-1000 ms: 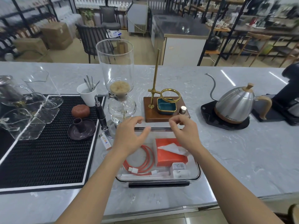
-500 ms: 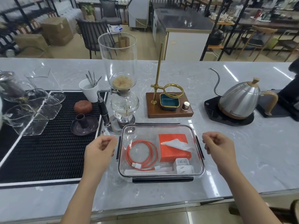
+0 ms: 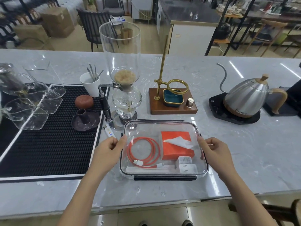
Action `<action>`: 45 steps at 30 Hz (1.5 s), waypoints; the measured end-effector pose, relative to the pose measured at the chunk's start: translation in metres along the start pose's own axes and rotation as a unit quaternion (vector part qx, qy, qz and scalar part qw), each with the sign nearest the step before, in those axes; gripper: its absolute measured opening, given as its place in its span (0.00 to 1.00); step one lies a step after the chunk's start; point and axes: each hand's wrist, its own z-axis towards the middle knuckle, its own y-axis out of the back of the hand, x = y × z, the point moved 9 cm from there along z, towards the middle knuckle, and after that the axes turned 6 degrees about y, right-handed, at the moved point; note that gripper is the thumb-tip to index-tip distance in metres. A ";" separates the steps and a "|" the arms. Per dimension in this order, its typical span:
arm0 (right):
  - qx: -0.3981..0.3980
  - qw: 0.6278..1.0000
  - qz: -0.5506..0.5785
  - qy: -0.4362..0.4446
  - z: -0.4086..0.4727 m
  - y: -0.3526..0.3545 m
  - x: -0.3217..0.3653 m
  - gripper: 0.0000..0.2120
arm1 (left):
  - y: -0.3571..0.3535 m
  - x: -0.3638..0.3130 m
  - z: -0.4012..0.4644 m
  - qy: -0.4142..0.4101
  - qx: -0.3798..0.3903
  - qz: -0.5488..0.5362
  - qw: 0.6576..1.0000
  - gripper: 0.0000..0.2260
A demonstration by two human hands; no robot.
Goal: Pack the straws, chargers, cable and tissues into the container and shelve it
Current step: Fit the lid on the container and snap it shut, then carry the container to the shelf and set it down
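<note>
A clear lidded container (image 3: 143, 128) lies on the marble counter in front of me, its lid on and black clips showing at the front and back edges. Inside I see a coiled orange cable (image 3: 130, 154), an orange tissue box (image 3: 172, 154), two white chargers (image 3: 185, 163) and wrapped straws (image 3: 146, 168). My left hand (image 3: 109, 149) is curled against the container's left side, thumb on the rim. My right hand (image 3: 213, 150) is curled against its right side in the same way.
A glass siphon brewer (image 3: 125, 95) and a lighter (image 3: 109, 132) stand just behind and left of the container. A black ridged mat (image 3: 48, 136) with glassware (image 3: 24, 103) lies at the left. A wooden dripper stand (image 3: 172, 108) and a steel kettle (image 3: 246, 98) are behind and right.
My hands left the far edge of the lid, swung out to either side, then came in against the container's left and right sides.
</note>
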 end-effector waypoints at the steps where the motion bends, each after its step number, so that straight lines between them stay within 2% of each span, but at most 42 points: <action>1: 0.011 1.000 -0.006 -0.001 0.002 -0.002 0.000 0.21 | 0.000 -0.002 0.002 0.001 0.003 0.023 1.000 0.25; 4: 0.027 1.000 -0.004 -0.007 0.007 -0.004 -0.004 0.21 | -0.002 -0.007 0.004 0.010 0.007 0.047 0.999 0.25; 7: 0.023 1.000 0.005 -0.006 0.011 -0.003 -0.005 0.21 | 0.002 -0.009 0.002 0.005 -0.033 0.054 0.998 0.26; 13: 0.031 0.999 0.004 0.005 0.016 -0.001 -0.007 0.21 | 0.002 -0.006 -0.010 0.020 -0.073 0.024 0.997 0.25; 18: 0.044 0.999 -0.010 0.020 0.026 0.003 -0.007 0.21 | -0.007 0.003 -0.016 0.032 -0.057 -0.043 0.997 0.27; 22: 0.065 0.997 -0.004 0.044 0.031 0.003 -0.005 0.21 | -0.008 0.008 -0.027 0.043 -0.096 -0.062 0.993 0.25; 27: 0.089 0.994 0.003 0.061 0.036 0.003 -0.004 0.20 | -0.013 0.007 -0.041 0.058 -0.115 -0.066 0.989 0.22; 35: 0.133 0.988 0.037 0.064 0.046 0.006 -0.009 0.19 | -0.024 0.007 -0.081 0.073 -0.169 -0.050 0.982 0.23; 45: 0.184 0.977 0.078 0.078 0.052 0.005 -0.011 0.21 | -0.035 0.010 -0.130 0.076 -0.220 -0.095 0.968 0.22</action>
